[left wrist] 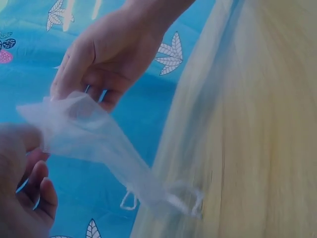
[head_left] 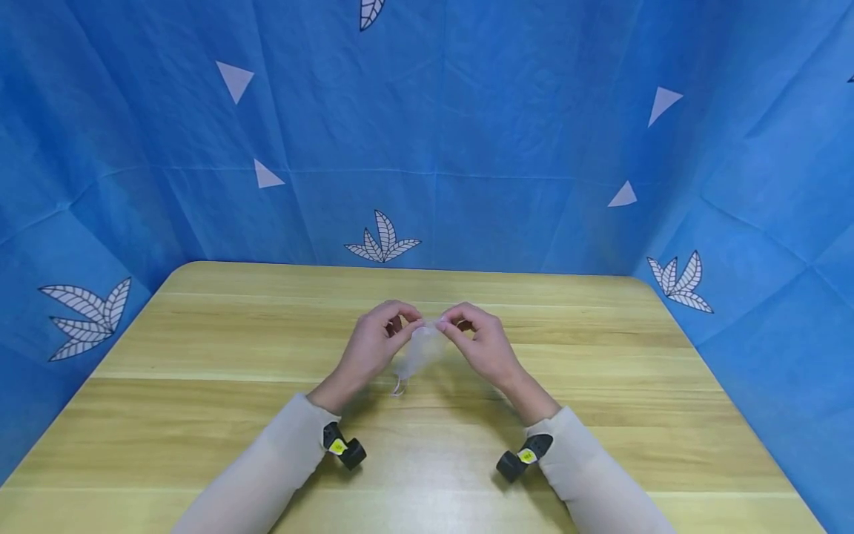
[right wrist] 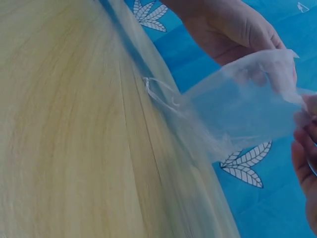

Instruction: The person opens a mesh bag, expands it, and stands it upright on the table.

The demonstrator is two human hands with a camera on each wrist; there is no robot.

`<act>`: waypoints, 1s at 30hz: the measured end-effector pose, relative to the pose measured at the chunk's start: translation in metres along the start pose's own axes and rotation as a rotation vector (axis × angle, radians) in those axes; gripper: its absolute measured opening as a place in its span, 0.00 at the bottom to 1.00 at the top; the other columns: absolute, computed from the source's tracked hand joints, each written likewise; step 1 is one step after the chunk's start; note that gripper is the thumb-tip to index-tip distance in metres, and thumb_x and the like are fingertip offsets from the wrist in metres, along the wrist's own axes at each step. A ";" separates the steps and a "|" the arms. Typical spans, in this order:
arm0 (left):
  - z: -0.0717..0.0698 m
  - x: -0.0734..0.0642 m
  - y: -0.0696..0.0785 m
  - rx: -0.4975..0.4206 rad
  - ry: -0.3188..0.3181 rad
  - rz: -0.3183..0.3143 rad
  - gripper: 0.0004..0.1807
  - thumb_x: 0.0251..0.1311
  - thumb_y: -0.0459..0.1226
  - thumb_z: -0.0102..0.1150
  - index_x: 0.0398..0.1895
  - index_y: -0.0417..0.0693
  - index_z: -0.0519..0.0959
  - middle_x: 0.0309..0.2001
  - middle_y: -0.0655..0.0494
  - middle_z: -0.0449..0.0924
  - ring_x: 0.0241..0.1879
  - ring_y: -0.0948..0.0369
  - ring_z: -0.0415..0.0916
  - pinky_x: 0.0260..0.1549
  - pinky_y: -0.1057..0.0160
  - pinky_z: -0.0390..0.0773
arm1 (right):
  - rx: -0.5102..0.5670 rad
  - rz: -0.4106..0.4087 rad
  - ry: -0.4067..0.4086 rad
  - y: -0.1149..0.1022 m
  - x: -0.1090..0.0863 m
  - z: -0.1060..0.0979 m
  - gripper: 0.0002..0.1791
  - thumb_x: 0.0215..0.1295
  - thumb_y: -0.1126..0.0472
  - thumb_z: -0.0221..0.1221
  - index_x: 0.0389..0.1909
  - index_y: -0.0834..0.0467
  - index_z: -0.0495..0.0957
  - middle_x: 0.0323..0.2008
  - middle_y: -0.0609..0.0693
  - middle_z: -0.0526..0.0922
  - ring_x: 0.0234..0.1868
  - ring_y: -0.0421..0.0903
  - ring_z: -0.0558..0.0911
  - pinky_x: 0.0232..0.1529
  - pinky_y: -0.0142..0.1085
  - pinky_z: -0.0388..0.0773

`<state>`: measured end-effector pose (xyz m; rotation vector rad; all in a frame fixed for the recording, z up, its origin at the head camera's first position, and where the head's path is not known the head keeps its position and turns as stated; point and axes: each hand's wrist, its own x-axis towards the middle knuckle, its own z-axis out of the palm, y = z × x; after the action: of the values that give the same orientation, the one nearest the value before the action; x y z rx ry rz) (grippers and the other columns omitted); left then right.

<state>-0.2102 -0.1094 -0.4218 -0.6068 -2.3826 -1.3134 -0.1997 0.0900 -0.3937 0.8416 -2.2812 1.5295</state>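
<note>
A small sheer white drawstring pouch [head_left: 417, 354] hangs between both hands above the middle of the table. Thin white cord loops [head_left: 399, 387] dangle from its lower end, seen too in the right wrist view. My left hand [head_left: 375, 343] pinches one upper corner of the pouch between thumb and forefinger. Opposite it, my right hand [head_left: 485, 345] pinches the other upper corner in the same way. In the left wrist view the pouch [left wrist: 104, 136] looks thin, see-through and creased. Nothing shows inside the pouch [right wrist: 237, 104] in the right wrist view.
The light wooden table [head_left: 200, 437] has rounded far corners. Blue cloth [head_left: 467, 111] with white leaves and triangles hangs behind it and at both sides. Each forearm wears a beige sleeve and a black wrist camera [head_left: 351, 452].
</note>
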 end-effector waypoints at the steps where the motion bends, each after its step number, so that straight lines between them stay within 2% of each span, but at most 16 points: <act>1: 0.000 0.000 0.000 -0.012 0.017 -0.017 0.04 0.65 0.36 0.63 0.41 0.48 0.82 0.32 0.60 0.77 0.26 0.62 0.69 0.22 0.66 0.71 | -0.006 0.019 0.024 0.000 0.000 0.000 0.03 0.66 0.71 0.60 0.36 0.68 0.80 0.34 0.57 0.82 0.35 0.45 0.78 0.40 0.44 0.78; 4: 0.001 0.001 -0.001 -0.058 0.062 -0.066 0.07 0.67 0.40 0.61 0.43 0.49 0.80 0.36 0.58 0.77 0.29 0.62 0.73 0.26 0.64 0.75 | -0.004 0.073 0.091 -0.001 0.001 0.000 0.03 0.66 0.70 0.61 0.36 0.68 0.80 0.33 0.58 0.83 0.34 0.49 0.79 0.39 0.46 0.78; 6: 0.000 0.002 -0.001 -0.082 0.068 -0.099 0.11 0.68 0.45 0.59 0.45 0.49 0.79 0.37 0.58 0.77 0.31 0.61 0.74 0.28 0.61 0.77 | 0.006 0.088 0.126 0.005 0.001 0.001 0.04 0.66 0.68 0.61 0.36 0.67 0.80 0.34 0.57 0.83 0.34 0.48 0.79 0.38 0.42 0.78; 11: 0.000 0.001 0.004 -0.069 -0.009 -0.176 0.18 0.66 0.52 0.58 0.49 0.49 0.77 0.37 0.58 0.79 0.31 0.60 0.75 0.29 0.60 0.77 | 0.005 0.064 0.206 0.008 0.001 0.004 0.03 0.64 0.70 0.62 0.34 0.68 0.80 0.33 0.58 0.83 0.32 0.48 0.79 0.35 0.33 0.75; 15: 0.002 0.000 0.006 -0.042 -0.075 -0.202 0.19 0.65 0.52 0.59 0.49 0.50 0.79 0.37 0.59 0.80 0.31 0.61 0.75 0.29 0.61 0.76 | -0.002 0.045 0.247 0.003 0.000 0.006 0.03 0.63 0.72 0.62 0.33 0.69 0.79 0.32 0.60 0.83 0.31 0.49 0.79 0.34 0.30 0.75; 18: 0.003 -0.002 0.006 -0.042 -0.086 -0.217 0.21 0.67 0.56 0.53 0.47 0.50 0.80 0.37 0.59 0.81 0.31 0.61 0.75 0.28 0.60 0.75 | -0.008 0.018 0.257 0.004 -0.001 0.008 0.03 0.62 0.73 0.62 0.33 0.69 0.78 0.31 0.60 0.82 0.31 0.47 0.78 0.34 0.30 0.75; 21: 0.004 -0.003 0.005 -0.041 -0.079 -0.249 0.24 0.69 0.59 0.47 0.43 0.51 0.82 0.35 0.58 0.82 0.28 0.60 0.73 0.26 0.60 0.73 | -0.036 -0.048 0.253 0.007 -0.001 0.011 0.03 0.60 0.75 0.63 0.32 0.69 0.78 0.30 0.59 0.82 0.30 0.45 0.77 0.32 0.32 0.76; 26: 0.004 -0.003 0.004 0.013 -0.092 -0.267 0.18 0.69 0.54 0.53 0.38 0.51 0.83 0.31 0.59 0.81 0.24 0.60 0.71 0.20 0.61 0.70 | -0.071 -0.162 0.252 0.034 -0.002 0.019 0.06 0.57 0.75 0.65 0.32 0.66 0.78 0.29 0.55 0.82 0.28 0.44 0.76 0.28 0.37 0.75; 30: 0.005 -0.002 0.003 0.034 -0.082 -0.232 0.12 0.68 0.47 0.58 0.39 0.50 0.84 0.30 0.60 0.81 0.24 0.61 0.71 0.20 0.64 0.70 | -0.050 -0.159 0.261 0.047 -0.002 0.022 0.06 0.59 0.71 0.66 0.33 0.62 0.79 0.31 0.52 0.82 0.29 0.43 0.76 0.29 0.36 0.74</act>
<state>-0.2075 -0.1045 -0.4231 -0.3904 -2.6004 -1.3607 -0.2241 0.0837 -0.4385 0.7424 -2.0075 1.4156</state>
